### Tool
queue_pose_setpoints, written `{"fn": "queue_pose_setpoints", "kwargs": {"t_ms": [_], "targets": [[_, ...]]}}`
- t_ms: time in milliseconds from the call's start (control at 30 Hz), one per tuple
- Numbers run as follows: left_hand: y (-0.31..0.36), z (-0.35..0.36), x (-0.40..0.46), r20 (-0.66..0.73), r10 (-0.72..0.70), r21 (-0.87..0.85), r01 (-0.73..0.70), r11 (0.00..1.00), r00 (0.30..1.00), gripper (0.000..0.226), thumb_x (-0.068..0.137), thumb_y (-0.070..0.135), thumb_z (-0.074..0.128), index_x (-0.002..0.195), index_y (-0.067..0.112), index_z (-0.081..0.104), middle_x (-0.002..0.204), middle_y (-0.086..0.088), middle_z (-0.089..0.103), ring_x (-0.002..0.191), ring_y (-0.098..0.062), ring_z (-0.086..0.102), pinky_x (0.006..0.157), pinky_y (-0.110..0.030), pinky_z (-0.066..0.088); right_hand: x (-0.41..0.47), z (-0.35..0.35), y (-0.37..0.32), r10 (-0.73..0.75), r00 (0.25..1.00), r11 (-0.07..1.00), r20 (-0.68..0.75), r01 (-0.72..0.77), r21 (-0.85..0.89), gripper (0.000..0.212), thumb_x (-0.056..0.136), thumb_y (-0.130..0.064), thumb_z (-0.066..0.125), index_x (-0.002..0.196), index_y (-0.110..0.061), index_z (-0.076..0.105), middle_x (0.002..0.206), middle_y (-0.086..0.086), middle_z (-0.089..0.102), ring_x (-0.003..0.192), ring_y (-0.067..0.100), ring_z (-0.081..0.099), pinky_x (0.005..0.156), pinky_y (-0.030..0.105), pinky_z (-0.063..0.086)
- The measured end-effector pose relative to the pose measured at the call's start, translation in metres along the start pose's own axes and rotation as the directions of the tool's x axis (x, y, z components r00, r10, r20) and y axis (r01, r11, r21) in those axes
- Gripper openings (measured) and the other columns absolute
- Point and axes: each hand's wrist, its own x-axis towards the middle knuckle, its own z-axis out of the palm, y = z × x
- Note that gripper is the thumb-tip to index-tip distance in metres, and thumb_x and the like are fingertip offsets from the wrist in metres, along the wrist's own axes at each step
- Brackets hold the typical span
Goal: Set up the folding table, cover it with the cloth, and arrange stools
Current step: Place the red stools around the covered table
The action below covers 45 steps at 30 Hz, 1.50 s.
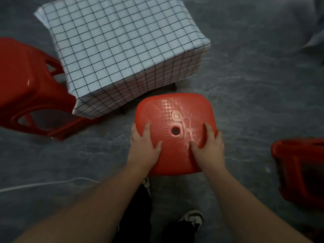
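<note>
A low table stands on the floor under a white cloth (122,50) with a black grid, and dark table legs show below its near hem. Just in front of it is a red plastic stool (175,113) seen from above, with a round hole in the seat. My left hand (144,146) grips the seat's left edge with the thumb on top. My right hand (209,146) grips the right edge the same way. A second red stool (29,88) sits at the table's left side. A third red stool (299,171) stands at the right.
The floor (254,102) is dark grey. A white cable (43,184) runs across it at the lower left. My shoe (192,219) and dark trousers are below the stool. A pale grey fabric heap (313,20) lies at the top right.
</note>
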Motion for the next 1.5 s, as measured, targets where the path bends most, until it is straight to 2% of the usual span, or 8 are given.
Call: {"fn": "queue_pose_setpoints", "kwargs": {"t_ms": [267, 367, 500, 700, 900, 1100, 1300, 1500], "targets": [[-0.004, 0.007, -0.013, -0.033, -0.148, -0.135, 0.142, 0.981, 0.988, 0.087, 0.09, 0.046, 0.064, 0.153, 0.039, 0.005, 0.157, -0.004, -0.013, 0.147, -0.036, 0.011, 0.114, -0.051, 0.027, 0.044, -0.002, -0.021, -0.201, 0.971, 0.975, 0.132, 0.211, -0.07, 0.079, 0.083, -0.023, 0.072, 0.152, -0.029, 0.035, 0.15, 0.017, 0.034, 0.134, 0.036, 0.041, 0.114, 0.05, 0.035], [0.001, 0.014, -0.013, -0.01, -0.179, -0.158, 0.175, 0.972, 0.984, 0.086, 0.092, 0.045, 0.062, 0.156, 0.033, 0.006, 0.159, -0.008, -0.015, 0.149, -0.035, 0.009, 0.116, -0.052, 0.028, 0.053, -0.004, -0.018, -0.191, 0.967, 0.97, 0.167, 0.213, -0.12, 0.079, 0.084, -0.025, 0.071, 0.152, -0.032, 0.032, 0.153, 0.015, 0.03, 0.137, 0.036, 0.037, 0.115, 0.052, 0.033], [0.008, 0.022, -0.015, -0.004, -0.186, -0.117, 0.184, 0.976, 0.983, 0.085, 0.093, 0.042, 0.062, 0.156, 0.031, 0.006, 0.159, -0.01, -0.017, 0.149, -0.036, 0.007, 0.116, -0.048, 0.026, 0.058, -0.003, -0.005, -0.174, 0.957, 0.969, 0.234, 0.209, -0.132, 0.079, 0.086, -0.025, 0.07, 0.153, -0.03, 0.028, 0.154, 0.017, 0.028, 0.138, 0.037, 0.037, 0.115, 0.052, 0.032], [0.02, 0.024, -0.018, 0.02, -0.252, 0.046, 0.251, 0.967, 0.968, 0.083, 0.092, 0.041, 0.058, 0.155, 0.027, 0.006, 0.161, -0.016, -0.013, 0.148, -0.04, 0.009, 0.115, -0.059, 0.027, 0.053, -0.005, 0.004, -0.169, 0.945, 0.958, 0.28, 0.224, -0.177, 0.076, 0.091, -0.027, 0.066, 0.156, -0.023, 0.026, 0.16, 0.023, 0.017, 0.144, 0.043, 0.026, 0.119, 0.05, 0.024], [0.113, 0.02, -0.025, -0.088, -0.001, 0.134, 0.012, 0.991, 0.996, 0.077, 0.085, 0.033, 0.054, 0.153, 0.016, 0.022, 0.161, -0.022, 0.013, 0.148, -0.04, 0.015, 0.118, -0.054, 0.022, 0.04, -0.065, 0.016, -0.285, 0.953, 0.953, 0.106, 0.293, -0.081, 0.067, 0.092, -0.021, 0.059, 0.153, -0.012, 0.033, 0.163, 0.019, 0.021, 0.147, 0.037, 0.023, 0.12, 0.048, 0.022], [0.247, 0.02, -0.062, -0.066, 0.262, 0.131, -0.252, 0.959, 0.963, 0.072, 0.085, 0.018, 0.054, 0.151, 0.003, 0.03, 0.153, -0.027, 0.032, 0.143, -0.04, 0.027, 0.121, -0.043, 0.017, 0.014, -0.205, 0.078, -0.219, 0.972, 0.976, -0.084, 0.218, -0.026, 0.069, 0.093, -0.02, 0.059, 0.154, -0.013, 0.03, 0.164, 0.015, 0.019, 0.149, 0.033, 0.019, 0.122, 0.044, 0.018], [0.403, 0.038, -0.144, 0.085, 0.511, 0.064, -0.516, 0.854, 0.855, 0.069, 0.083, 0.014, 0.055, 0.148, 0.002, 0.035, 0.147, -0.021, 0.042, 0.134, -0.036, 0.038, 0.115, -0.042, 0.028, -0.038, -0.36, 0.147, -0.09, 0.96, 0.996, -0.264, 0.086, -0.026, 0.069, 0.091, -0.016, 0.06, 0.154, -0.009, 0.032, 0.161, 0.019, 0.027, 0.148, 0.035, 0.023, 0.12, 0.043, 0.017], [0.519, 0.074, -0.195, 0.241, 0.686, 0.024, -0.711, 0.703, 0.686, 0.066, 0.09, 0.017, 0.052, 0.152, 0.008, 0.031, 0.154, -0.014, 0.037, 0.143, -0.028, 0.029, 0.119, -0.036, 0.02, -0.06, -0.448, 0.204, 0.129, 0.892, 0.991, -0.433, -0.097, 0.097, 0.068, 0.089, -0.014, 0.061, 0.152, -0.009, 0.036, 0.158, 0.019, 0.032, 0.146, 0.035, 0.026, 0.119, 0.042, 0.019]]}}
